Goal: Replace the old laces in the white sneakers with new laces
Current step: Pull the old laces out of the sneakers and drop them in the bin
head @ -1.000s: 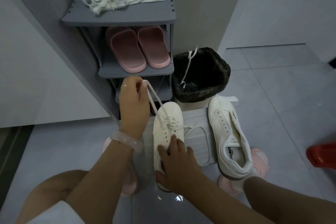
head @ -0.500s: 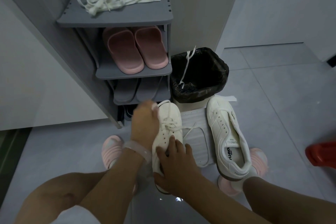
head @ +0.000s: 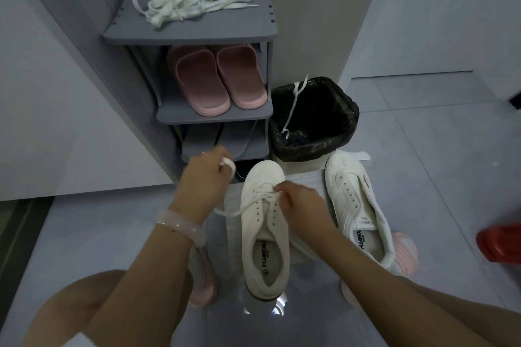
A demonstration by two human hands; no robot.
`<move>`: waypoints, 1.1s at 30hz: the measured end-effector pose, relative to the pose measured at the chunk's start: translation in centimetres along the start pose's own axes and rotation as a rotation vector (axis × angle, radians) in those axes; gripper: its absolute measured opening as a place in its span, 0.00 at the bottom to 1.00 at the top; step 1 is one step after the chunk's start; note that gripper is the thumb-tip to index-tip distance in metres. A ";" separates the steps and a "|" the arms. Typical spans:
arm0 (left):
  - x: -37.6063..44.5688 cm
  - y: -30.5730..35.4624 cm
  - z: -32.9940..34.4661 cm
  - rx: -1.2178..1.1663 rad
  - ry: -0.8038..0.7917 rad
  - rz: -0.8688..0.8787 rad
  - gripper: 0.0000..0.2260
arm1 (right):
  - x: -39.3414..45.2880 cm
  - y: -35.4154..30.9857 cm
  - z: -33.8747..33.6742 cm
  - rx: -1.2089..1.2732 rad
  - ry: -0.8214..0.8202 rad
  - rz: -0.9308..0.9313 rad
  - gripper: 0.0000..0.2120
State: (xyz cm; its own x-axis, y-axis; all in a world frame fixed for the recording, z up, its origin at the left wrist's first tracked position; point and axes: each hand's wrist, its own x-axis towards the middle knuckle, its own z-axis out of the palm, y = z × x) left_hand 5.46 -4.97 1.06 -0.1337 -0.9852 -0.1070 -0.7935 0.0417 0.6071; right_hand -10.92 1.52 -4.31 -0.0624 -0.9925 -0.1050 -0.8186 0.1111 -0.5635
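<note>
The left hand (head: 207, 177) has its grip closed on a gathered loop of the old lace (head: 255, 200), held up and away from the toe of the near sneaker (head: 263, 222), which lies on a pale mat (head: 304, 180) on the floor. The right hand (head: 303, 205) pinches the lace where it crosses the lowest eyelets, just beneath its fingertips. Only those bottom rows appear still threaded; the eyelets nearer the wrist look bare, so the unlacing seems close to done. To finish it well, the right grip should loosen each crossing at the eyelet before the left draws slack out, pulling along the line of the hole rather than sideways so the tip does not snag. Beyond the left grip, the new laces (head: 194, 0) lie bundled on the top of the shoe rack (head: 262, 36). To the right of the right grip, the second sneaker (head: 358, 205) looks already stripped, and a lace (head: 294, 104) hangs over the bin (head: 332, 132).
</note>
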 end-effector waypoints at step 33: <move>-3.7 -1.9 7.9 0.219 -0.466 -0.134 0.17 | 4.7 0.9 -1.2 0.251 -0.645 0.385 0.18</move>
State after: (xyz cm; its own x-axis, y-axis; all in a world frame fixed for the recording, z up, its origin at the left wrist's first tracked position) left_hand 2.74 -0.10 -5.96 -0.2329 -0.8078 -0.5414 -0.9203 0.0032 0.3912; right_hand -12.63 -3.09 -4.35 0.0909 -0.6653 -0.7410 -0.6489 0.5249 -0.5509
